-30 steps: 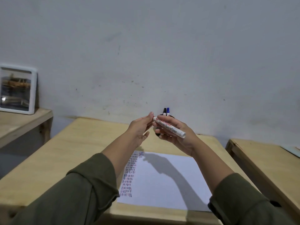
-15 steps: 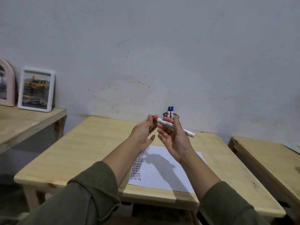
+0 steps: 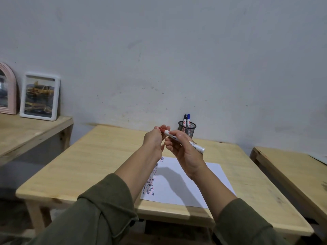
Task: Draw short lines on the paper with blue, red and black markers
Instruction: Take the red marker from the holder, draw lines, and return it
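Note:
My right hand (image 3: 183,150) grips the white barrel of the red marker (image 3: 195,146), held in the air above the paper. My left hand (image 3: 154,139) pinches the marker's red cap (image 3: 162,128) at its left end; whether the cap is on or off is hidden by the fingers. The white paper (image 3: 184,183) lies on the wooden table (image 3: 99,161), with a column of short blue, red and black lines along its left edge. The black marker (image 3: 184,119) and blue marker (image 3: 188,118) stand in a black mesh cup (image 3: 187,129) at the table's back edge.
A second wooden table (image 3: 290,174) stands to the right, with a narrow gap between. On the left, a lower bench (image 3: 26,131) holds a white picture frame (image 3: 40,96) and a pink arched frame (image 3: 7,89) against the grey wall.
The view has pulled back and shifted, showing more of the table and left bench. Both hands stay raised together on the red marker; my left fingers have closed on its red end.

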`<state>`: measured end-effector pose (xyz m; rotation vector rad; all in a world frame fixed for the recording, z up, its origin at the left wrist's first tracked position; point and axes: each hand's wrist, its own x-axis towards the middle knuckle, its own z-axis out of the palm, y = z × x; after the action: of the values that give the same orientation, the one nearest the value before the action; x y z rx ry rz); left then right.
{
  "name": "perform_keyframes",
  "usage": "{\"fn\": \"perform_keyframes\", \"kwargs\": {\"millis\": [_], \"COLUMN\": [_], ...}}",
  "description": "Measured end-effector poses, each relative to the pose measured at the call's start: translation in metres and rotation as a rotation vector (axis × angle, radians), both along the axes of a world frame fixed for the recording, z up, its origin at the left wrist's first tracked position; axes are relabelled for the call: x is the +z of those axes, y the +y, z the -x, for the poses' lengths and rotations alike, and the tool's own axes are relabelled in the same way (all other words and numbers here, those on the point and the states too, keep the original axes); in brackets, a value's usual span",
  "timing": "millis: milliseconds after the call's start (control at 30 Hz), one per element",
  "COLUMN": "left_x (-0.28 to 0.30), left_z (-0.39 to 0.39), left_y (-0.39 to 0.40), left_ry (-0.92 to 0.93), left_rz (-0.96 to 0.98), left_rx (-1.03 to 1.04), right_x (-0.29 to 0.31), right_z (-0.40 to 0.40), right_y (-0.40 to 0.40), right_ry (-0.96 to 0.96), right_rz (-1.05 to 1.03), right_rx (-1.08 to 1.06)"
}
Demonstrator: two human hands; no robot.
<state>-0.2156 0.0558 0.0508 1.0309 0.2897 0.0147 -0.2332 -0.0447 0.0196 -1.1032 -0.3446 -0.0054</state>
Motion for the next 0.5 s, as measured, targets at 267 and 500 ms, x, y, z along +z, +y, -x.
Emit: {"fn": "perform_keyframes", "kwargs": {"millis": [267,500], "left_x": [0.001,-0.003], "left_z": [0.0,-0.014], "left_y": [-0.005,0.017], "left_ry": [0.041,0.017], "left_rz": [0.057,0.007], "left_rx": [0.066,0.236], "right_x": [-0.006,-0.011], "right_z": [-0.003,-0.001], "right_y": [0.001,-0.014], "right_ry": [-0.095,-0.175], "right_rz": [0.065,0.222], "right_rx": [-0.049,-0.11]}}
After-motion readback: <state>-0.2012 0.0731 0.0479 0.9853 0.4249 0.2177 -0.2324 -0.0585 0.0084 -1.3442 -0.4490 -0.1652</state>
